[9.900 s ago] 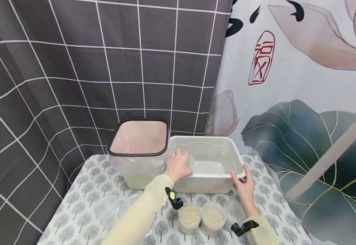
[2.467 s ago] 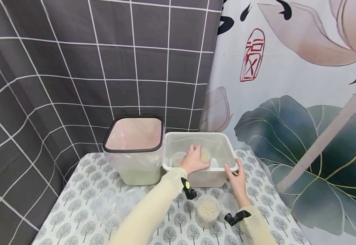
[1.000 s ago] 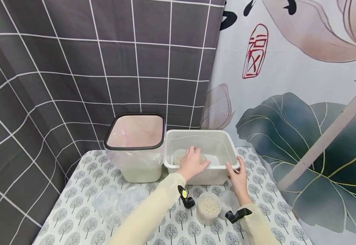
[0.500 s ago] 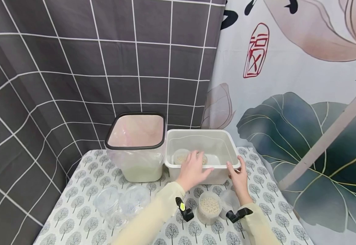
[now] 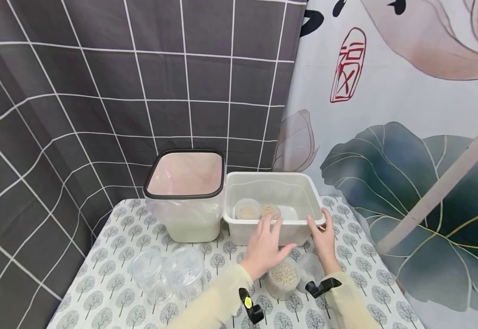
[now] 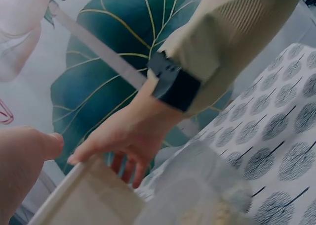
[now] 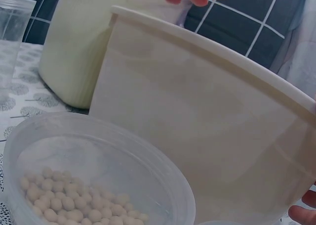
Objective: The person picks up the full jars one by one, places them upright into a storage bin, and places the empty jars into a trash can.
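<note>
My left hand, its fingers spread and holding nothing, hovers between the front rim of a white plastic bin and a clear cup of pale round beans. Inside the bin stand two more clear cups: one with some pale contents on the left, and beside it one filled with beans. My right hand grips the bin's front right corner, thumb at the rim and fingers against the outside. From close by, the right wrist view shows the cup of beans in front of the bin wall.
Left of the bin stands a lined waste bin with a black rim. Several empty clear containers lie at the left on the tree-print tablecloth. Another clear container sits beside the bean cup, near my right wrist.
One bean cup went from the table into the white bin, beside the first. My left hand has let go of it and drawn back over the front rim. The right hand keeps its hold.
</note>
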Demonstrator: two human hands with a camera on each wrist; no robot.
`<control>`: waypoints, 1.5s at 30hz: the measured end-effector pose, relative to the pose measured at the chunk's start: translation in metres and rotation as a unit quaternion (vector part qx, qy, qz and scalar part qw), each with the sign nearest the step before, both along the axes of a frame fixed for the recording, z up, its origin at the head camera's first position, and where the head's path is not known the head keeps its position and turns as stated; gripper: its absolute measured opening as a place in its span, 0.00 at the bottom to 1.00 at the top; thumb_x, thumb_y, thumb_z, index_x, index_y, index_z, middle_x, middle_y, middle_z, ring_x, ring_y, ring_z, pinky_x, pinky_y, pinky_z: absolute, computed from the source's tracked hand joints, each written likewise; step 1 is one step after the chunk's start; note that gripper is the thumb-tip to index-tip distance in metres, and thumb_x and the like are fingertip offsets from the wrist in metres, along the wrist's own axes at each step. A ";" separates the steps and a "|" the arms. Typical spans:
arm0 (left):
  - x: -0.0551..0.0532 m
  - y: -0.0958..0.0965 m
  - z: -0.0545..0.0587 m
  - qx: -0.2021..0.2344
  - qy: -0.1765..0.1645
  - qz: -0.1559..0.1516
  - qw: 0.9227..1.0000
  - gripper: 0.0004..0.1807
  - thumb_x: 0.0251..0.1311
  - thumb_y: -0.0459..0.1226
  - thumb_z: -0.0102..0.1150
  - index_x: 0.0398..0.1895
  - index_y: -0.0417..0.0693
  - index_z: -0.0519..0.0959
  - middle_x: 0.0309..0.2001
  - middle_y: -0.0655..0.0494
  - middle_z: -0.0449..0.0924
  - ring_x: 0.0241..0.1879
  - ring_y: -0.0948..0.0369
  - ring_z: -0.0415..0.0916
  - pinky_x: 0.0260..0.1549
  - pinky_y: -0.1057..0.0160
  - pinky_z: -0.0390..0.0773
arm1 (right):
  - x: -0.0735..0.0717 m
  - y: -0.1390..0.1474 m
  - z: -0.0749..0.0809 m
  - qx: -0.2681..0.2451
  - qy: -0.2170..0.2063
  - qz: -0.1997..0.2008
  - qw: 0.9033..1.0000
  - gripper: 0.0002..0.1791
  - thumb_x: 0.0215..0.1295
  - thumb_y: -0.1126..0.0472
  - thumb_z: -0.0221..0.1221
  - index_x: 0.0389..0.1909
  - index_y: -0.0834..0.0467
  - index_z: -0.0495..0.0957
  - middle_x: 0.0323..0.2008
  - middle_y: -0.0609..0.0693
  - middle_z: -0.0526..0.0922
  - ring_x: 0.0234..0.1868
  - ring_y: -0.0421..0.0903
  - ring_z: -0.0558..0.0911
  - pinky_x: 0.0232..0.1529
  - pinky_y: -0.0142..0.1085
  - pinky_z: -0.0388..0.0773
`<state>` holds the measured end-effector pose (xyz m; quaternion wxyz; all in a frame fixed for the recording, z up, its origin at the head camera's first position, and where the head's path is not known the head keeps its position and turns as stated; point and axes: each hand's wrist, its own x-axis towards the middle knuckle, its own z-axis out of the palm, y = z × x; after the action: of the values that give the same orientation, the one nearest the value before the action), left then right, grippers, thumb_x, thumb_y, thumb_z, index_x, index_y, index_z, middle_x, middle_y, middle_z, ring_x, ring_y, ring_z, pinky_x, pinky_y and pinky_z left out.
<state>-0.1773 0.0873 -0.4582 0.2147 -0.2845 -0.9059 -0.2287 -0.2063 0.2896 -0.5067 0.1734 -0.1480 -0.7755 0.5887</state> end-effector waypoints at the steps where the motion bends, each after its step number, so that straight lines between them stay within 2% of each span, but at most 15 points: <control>1: 0.003 0.001 -0.002 0.003 -0.001 -0.004 1.000 0.41 0.54 0.61 0.56 0.63 0.42 0.64 0.63 0.42 0.59 0.59 0.49 0.64 0.39 0.57 0.80 | 0.000 0.000 0.000 0.002 0.001 0.000 1.000 0.40 0.62 0.39 0.54 0.71 0.40 0.49 0.46 0.56 0.68 0.47 0.49 0.73 0.36 0.20 0.71; 4: 0.011 0.001 -0.008 0.015 -0.024 -0.019 0.999 0.41 0.54 0.61 0.56 0.63 0.42 0.64 0.64 0.42 0.59 0.58 0.49 0.64 0.40 0.57 0.80 | 0.000 0.001 -0.001 0.004 0.005 0.002 1.000 0.40 0.62 0.40 0.54 0.71 0.40 0.49 0.46 0.56 0.68 0.48 0.51 0.74 0.35 0.19 0.71; 10: 0.029 0.001 -0.026 0.033 -0.126 -0.032 0.991 0.43 0.53 0.61 0.56 0.65 0.45 0.61 0.65 0.43 0.57 0.57 0.50 0.66 0.35 0.58 0.81 | 0.003 0.000 -0.002 0.009 0.006 0.000 1.000 0.39 0.63 0.42 0.54 0.71 0.41 0.49 0.45 0.56 0.68 0.48 0.52 0.74 0.36 0.21 0.71; 13: 0.036 0.002 -0.036 0.022 -0.149 -0.040 0.988 0.44 0.52 0.62 0.56 0.66 0.46 0.61 0.65 0.44 0.56 0.59 0.49 0.64 0.35 0.58 0.81 | 0.003 0.000 -0.002 0.013 0.007 -0.003 1.000 0.38 0.64 0.42 0.54 0.72 0.43 0.49 0.46 0.56 0.68 0.48 0.51 0.74 0.36 0.23 0.71; 18: 0.046 0.004 -0.052 0.005 -0.174 -0.039 0.984 0.50 0.47 0.70 0.50 0.68 0.49 0.59 0.67 0.44 0.53 0.61 0.48 0.62 0.42 0.52 0.79 | 0.001 0.000 0.002 0.008 0.010 0.004 1.000 0.38 0.64 0.44 0.54 0.72 0.43 0.49 0.49 0.57 0.69 0.46 0.47 0.74 0.36 0.25 0.72; 23: 0.053 0.003 -0.064 -0.001 -0.178 -0.049 0.983 0.52 0.43 0.70 0.54 0.67 0.49 0.60 0.65 0.42 0.56 0.59 0.49 0.64 0.40 0.51 0.79 | 0.003 -0.001 0.006 0.001 0.008 0.011 1.000 0.38 0.65 0.47 0.55 0.72 0.45 0.49 0.47 0.57 0.69 0.41 0.41 0.73 0.34 0.24 0.72; 27: 0.056 0.003 -0.068 -0.004 -0.181 -0.055 0.982 0.51 0.42 0.69 0.57 0.66 0.50 0.60 0.64 0.43 0.57 0.58 0.50 0.65 0.39 0.52 0.80 | 0.004 -0.002 0.008 0.000 0.001 0.012 1.000 0.37 0.66 0.50 0.55 0.72 0.48 0.49 0.48 0.57 0.69 0.40 0.40 0.73 0.34 0.24 0.72; 33: 0.053 0.004 -0.069 -0.006 -0.203 -0.052 0.978 0.54 0.39 0.67 0.61 0.67 0.48 0.59 0.66 0.44 0.54 0.58 0.49 0.65 0.38 0.54 0.81 | 0.000 -0.001 0.001 0.006 0.016 0.006 1.000 0.38 0.64 0.45 0.54 0.72 0.43 0.49 0.48 0.56 0.69 0.42 0.42 0.73 0.35 0.24 0.72; 39: 0.049 0.006 -0.075 -0.007 -0.206 -0.055 0.977 0.54 0.37 0.61 0.68 0.67 0.46 0.58 0.67 0.44 0.53 0.59 0.48 0.63 0.38 0.53 0.80 | -0.002 0.000 -0.002 0.007 0.015 0.001 1.000 0.38 0.64 0.43 0.54 0.71 0.43 0.50 0.46 0.55 0.68 0.43 0.45 0.74 0.35 0.26 0.72; 45: 0.046 0.007 -0.081 0.002 -0.210 -0.058 0.976 0.53 0.38 0.57 0.71 0.67 0.47 0.58 0.64 0.42 0.55 0.53 0.50 0.69 0.36 0.57 0.81 | -0.002 -0.001 -0.001 -0.005 0.012 -0.006 1.000 0.38 0.63 0.43 0.55 0.71 0.42 0.50 0.47 0.54 0.68 0.43 0.45 0.73 0.35 0.24 0.72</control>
<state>-0.1311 0.0938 -0.5388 0.0069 -0.2820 -0.9124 -0.2967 -0.2083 0.2889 -0.5082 0.1856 -0.1466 -0.7696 0.5931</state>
